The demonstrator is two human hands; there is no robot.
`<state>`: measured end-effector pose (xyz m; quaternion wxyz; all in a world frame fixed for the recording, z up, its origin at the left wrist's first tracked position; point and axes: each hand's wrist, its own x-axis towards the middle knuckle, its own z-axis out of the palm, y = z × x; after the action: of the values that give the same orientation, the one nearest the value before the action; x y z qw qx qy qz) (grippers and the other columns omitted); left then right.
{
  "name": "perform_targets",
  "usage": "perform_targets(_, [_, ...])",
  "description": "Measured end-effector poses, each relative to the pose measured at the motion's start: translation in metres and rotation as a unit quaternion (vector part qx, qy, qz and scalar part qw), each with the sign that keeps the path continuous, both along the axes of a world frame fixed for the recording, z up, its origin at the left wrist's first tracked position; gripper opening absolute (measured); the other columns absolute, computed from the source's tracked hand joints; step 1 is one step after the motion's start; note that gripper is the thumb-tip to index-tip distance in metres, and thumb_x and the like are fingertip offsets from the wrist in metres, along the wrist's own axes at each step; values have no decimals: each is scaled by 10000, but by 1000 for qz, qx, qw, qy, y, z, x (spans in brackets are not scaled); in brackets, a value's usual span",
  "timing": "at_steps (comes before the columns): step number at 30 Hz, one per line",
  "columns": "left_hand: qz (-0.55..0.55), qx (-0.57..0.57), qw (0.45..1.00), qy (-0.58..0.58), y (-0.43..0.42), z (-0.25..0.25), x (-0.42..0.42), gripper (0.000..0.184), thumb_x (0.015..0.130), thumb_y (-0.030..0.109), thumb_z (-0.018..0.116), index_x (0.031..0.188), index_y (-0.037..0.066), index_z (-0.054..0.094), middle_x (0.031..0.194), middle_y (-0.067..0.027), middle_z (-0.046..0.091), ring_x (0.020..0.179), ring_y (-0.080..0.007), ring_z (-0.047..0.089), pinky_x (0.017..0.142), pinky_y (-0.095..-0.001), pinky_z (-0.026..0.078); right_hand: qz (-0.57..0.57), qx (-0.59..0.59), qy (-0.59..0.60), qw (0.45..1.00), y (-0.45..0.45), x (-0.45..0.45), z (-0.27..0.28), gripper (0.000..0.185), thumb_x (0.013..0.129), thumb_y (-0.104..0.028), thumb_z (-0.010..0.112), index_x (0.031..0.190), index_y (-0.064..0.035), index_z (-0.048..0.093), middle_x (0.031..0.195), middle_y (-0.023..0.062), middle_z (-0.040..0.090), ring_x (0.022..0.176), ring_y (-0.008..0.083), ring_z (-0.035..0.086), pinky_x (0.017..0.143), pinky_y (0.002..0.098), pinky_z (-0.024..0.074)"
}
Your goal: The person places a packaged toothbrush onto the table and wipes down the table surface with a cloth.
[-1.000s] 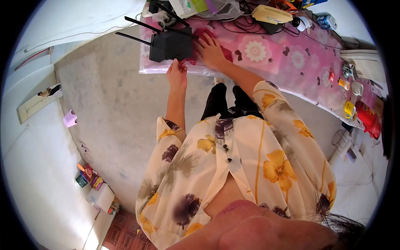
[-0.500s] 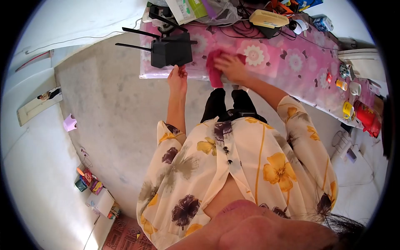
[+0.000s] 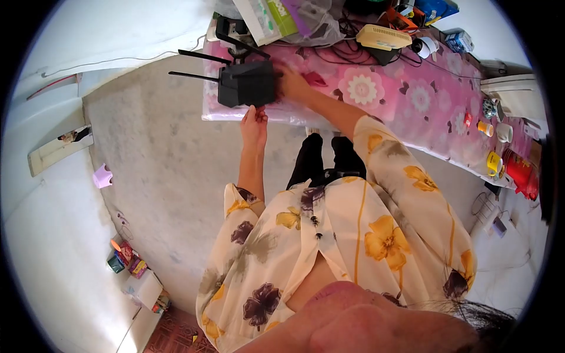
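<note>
A black router (image 3: 247, 83) with several long antennas is tilted up at the table's left end. My left hand (image 3: 254, 120) pinches its near bottom edge between thumb and fingers. My right hand (image 3: 290, 84) is at the router's right side; its fingers are blurred and partly hidden by the router. Just right of that hand a dark pink patch (image 3: 315, 79) shows; I cannot tell whether it is the cloth or part of the printed tablecloth. Beneath all this lies the pink flowered tablecloth (image 3: 400, 88).
Behind the router are a plastic bag (image 3: 321, 26), black cables (image 3: 347, 53) and a cream-coloured box-like device (image 3: 384, 37). Cups, among them a yellow mug (image 3: 493, 163), and a red kettle-like item (image 3: 522, 175) stand at the right end. A lilac bin (image 3: 102, 176) sits on the floor.
My right hand has moved left from the tablecloth, where it pressed a dark pink cloth, to the router's right side. My left hand keeps its hold on the router.
</note>
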<state>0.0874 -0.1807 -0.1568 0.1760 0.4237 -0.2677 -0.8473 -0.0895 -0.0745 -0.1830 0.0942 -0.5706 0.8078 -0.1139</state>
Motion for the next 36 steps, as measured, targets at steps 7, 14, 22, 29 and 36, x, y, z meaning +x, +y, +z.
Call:
perform_targets(7, [3, 16, 1000, 0, 6, -5, -4, 145, 985, 135, 590, 1017, -6, 603, 901, -105, 639, 790, -155, 546, 700, -284, 460, 243, -107, -171, 949, 137, 50, -11, 309, 726, -84, 659, 1027, -153, 665, 1268, -18, 600, 1311, 259, 435, 1043, 482, 358])
perform_targets(14, [8, -21, 1000, -19, 14, -44, -2, 156, 978, 150, 599, 1011, -2, 587, 864, -86, 632, 724, -147, 555, 667, -276, 468, 196, 115, -273, 935, 231, 32, 36, 274, 759, -70, 673, 1029, -117, 673, 1211, 17, 630, 1253, 253, 497, 1048, 459, 379])
perform_targets(22, [-14, -104, 985, -134, 30, -15, 7, 247, 978, 206, 580, 1078, -20, 586, 916, -91, 658, 762, -152, 608, 638, -273, 498, -258, -50, -849, 459, 258, 29, 64, 379, 973, -98, 523, 1350, -64, 547, 1239, 63, 614, 1153, 173, 575, 1010, 357, 451])
perform_targets(29, [-252, -312, 905, -142, 86, 26, 38, 210, 953, 190, 641, 1065, 23, 704, 920, -11, 636, 733, -82, 538, 656, -223, 446, -306, -201, -879, 305, 271, 39, 72, 405, 986, -168, 494, 1362, -19, 465, 1349, 131, 545, 1228, 260, 546, 1065, 432, 429])
perform_targets(36, [-249, -509, 824, -18, 125, 82, 17, 150, 904, 94, 692, 1026, 11, 717, 883, -32, 638, 743, -91, 542, 673, -222, 432, -280, -178, -901, 278, 262, 42, 59, 378, 988, -196, 493, 1324, -22, 486, 1302, 139, 575, 1185, 274, 568, 1026, 425, 457])
